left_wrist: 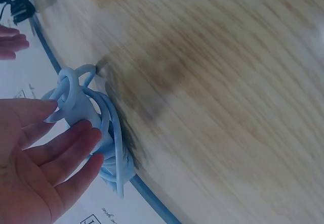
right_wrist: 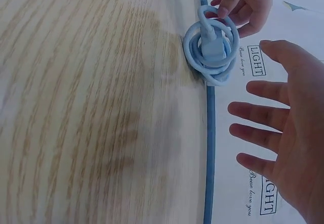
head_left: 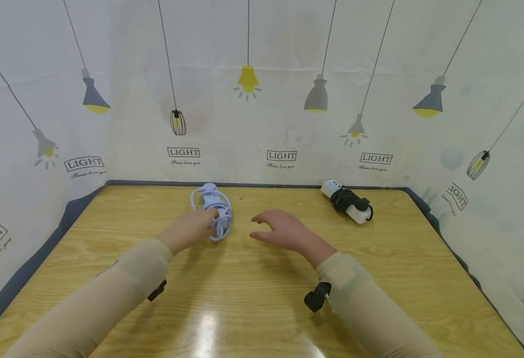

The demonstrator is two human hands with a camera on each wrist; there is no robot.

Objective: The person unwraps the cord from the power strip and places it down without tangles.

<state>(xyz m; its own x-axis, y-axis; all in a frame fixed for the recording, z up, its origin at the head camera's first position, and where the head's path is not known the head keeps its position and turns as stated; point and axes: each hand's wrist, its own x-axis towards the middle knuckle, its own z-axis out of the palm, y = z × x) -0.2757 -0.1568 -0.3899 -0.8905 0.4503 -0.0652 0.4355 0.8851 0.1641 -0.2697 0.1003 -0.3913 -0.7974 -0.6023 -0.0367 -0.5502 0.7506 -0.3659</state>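
Observation:
A light blue power strip (head_left: 210, 199) with its cord looped around it lies on the wooden table, left of centre. My left hand (head_left: 191, 228) reaches it from the near left and pinches a loop of the cord (right_wrist: 207, 11) between thumb and fingers. In the left wrist view, the other fingers of that hand spread along the coiled cord (left_wrist: 115, 133). My right hand (head_left: 284, 229) hovers to the right of the strip, apart from it. Its fingers (right_wrist: 258, 114) are spread and hold nothing, as the right wrist view shows.
A white power strip (head_left: 332, 187) wrapped in black cord (head_left: 349, 200) lies at the back right of the table (head_left: 244, 278). Behind the table and along its sides hangs a pale cloth (head_left: 226, 124) printed with lamps. Dark edging borders the tabletop.

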